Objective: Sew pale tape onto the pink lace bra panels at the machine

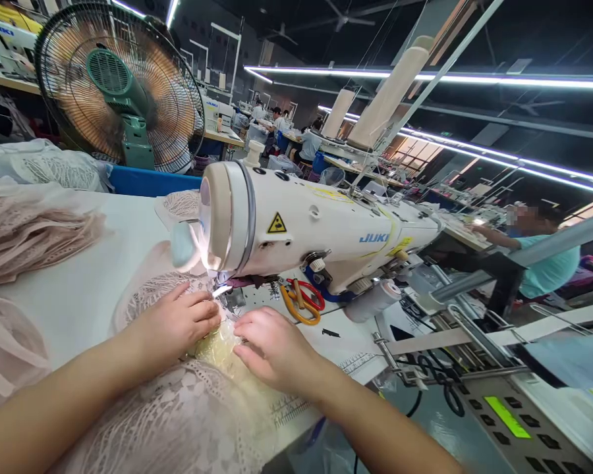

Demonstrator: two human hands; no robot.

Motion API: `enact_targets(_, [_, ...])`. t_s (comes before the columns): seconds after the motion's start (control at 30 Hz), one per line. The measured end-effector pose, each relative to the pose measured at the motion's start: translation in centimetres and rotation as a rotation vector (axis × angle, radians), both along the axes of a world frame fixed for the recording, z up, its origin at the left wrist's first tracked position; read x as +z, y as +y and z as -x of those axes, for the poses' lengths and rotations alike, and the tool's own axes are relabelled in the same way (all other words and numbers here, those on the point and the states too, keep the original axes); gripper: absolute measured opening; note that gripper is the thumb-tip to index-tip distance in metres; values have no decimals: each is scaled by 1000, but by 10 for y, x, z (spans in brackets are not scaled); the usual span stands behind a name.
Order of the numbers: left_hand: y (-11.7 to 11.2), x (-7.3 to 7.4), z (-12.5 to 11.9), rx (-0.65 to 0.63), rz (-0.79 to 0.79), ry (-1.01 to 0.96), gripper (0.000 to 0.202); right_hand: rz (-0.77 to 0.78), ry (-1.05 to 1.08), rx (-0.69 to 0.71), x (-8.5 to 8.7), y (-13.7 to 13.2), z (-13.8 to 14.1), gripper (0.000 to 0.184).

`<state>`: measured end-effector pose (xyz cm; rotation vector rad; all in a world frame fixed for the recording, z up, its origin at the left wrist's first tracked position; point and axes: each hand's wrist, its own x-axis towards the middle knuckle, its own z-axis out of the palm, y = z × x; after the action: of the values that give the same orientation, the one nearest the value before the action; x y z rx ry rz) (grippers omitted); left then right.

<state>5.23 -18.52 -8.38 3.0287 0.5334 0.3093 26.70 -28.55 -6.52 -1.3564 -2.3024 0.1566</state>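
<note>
Pale pink lace fabric (178, 421) lies over the front of the white table and runs up to the needle area of a JUKI sewing machine (296, 217). My left hand (178, 322) rests flat on the lace left of the presser foot (222, 291), fingers stretched out. Right of the foot, my right hand (277, 349) has its fingers bent around the near edge of the lace, thumb below. Between both hands the lace looks yellowish and shiny under the machine lamp. The needle itself is hard to make out.
Orange-handled scissors (299, 308) and a red-handled tool (313, 293) lie beneath the machine arm. A thread cone (373, 301) stands behind them. Stacked lace pieces (34, 230) lie left, near a large fan (121, 85). A control panel (518, 421) sits lower right; a person (548, 250) sits beyond.
</note>
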Motion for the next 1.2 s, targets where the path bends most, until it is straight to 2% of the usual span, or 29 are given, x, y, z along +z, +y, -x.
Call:
enact_targets(0.27, [11, 3, 0, 28, -72, -1, 44, -16, 145, -30, -21, -10, -3, 12])
enact_targets(0.4, [18, 0, 1, 59, -102, 6, 49, -53, 200, -43, -23, -12, -4, 13])
enact_targets(0.63, [27, -9, 5, 150, -154, 5, 52, -26, 196, -63, -23, -13, -4, 15])
enact_targets(0.73, [27, -4, 7, 146, -188, -28, 51, -35, 205, -57, -20, -17, -4, 15])
enact_targets(0.83, [12, 8, 3, 116, -227, -85, 43, -27, 222, -67, -16, -25, -4, 12])
enact_targets(0.93, [-13, 19, -10, 70, -82, -86, 29, 1, 246, -80, -13, -37, -3, 11])
enact_targets(1.03, [-31, 20, -22, 95, 124, 10, 10, 30, 280, -114, -15, -48, -3, 13])
enact_targets(1.13, [-28, 17, -22, 184, 280, -85, 12, 79, 266, -219, -16, -56, -1, 20])
enact_targets(1.2, [-19, 18, -14, 265, 373, -240, 19, 149, 222, -266, -14, -59, 3, 35])
